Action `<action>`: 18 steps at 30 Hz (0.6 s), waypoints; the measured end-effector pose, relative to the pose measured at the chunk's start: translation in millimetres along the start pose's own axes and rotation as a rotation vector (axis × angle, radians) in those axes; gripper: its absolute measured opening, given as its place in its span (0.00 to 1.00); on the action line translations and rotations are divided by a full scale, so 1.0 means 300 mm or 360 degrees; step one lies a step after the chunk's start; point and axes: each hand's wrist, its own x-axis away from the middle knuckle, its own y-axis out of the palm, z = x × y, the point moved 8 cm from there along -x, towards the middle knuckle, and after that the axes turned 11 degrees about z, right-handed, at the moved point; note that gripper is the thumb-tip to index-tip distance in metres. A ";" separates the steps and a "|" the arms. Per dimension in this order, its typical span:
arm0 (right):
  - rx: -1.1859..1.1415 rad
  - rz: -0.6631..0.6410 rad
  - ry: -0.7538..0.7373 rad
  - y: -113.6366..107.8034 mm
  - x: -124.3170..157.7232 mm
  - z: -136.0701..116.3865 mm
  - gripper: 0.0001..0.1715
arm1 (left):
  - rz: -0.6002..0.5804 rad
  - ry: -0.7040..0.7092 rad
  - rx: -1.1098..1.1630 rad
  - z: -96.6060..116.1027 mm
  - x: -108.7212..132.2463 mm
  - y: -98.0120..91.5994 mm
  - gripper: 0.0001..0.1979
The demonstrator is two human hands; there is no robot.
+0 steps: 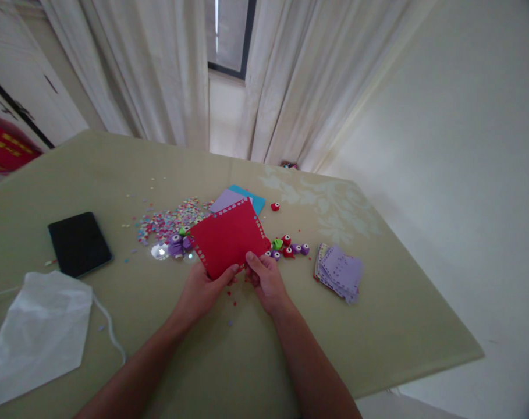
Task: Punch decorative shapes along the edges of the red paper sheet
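A red sheet of paper (229, 235) with small shapes punched along its edges is held tilted above the table. My left hand (207, 291) grips its lower edge, thumb on top. My right hand (265, 279) pinches the lower right corner. Behind the sheet lie a lilac and a blue sheet of paper (256, 201), partly covered. Several small craft punches (287, 240) in red, green and purple sit to the right of the sheet, and purple ones (177, 245) to its left. Whatever lies directly under the sheet is hidden.
Colourful paper confetti (172, 221) is heaped at the left. A black tablet (80, 244) and a white pouch with a cord (41, 331) lie farther left. A stack of punched lilac sheets (340, 272) rests at the right on the green tablecloth (404, 302).
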 end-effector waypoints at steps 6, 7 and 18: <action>0.0006 -0.0021 -0.0012 0.004 0.002 -0.006 0.37 | -0.0002 0.0010 -0.0036 -0.012 -0.002 -0.001 0.25; 0.0004 -0.0024 -0.0013 0.005 0.002 -0.007 0.37 | -0.0004 0.0002 -0.0036 -0.013 -0.002 0.000 0.25; 0.0044 -0.0062 -0.0097 0.009 0.006 -0.012 0.37 | 0.0026 0.0040 -0.0058 -0.009 -0.010 -0.015 0.17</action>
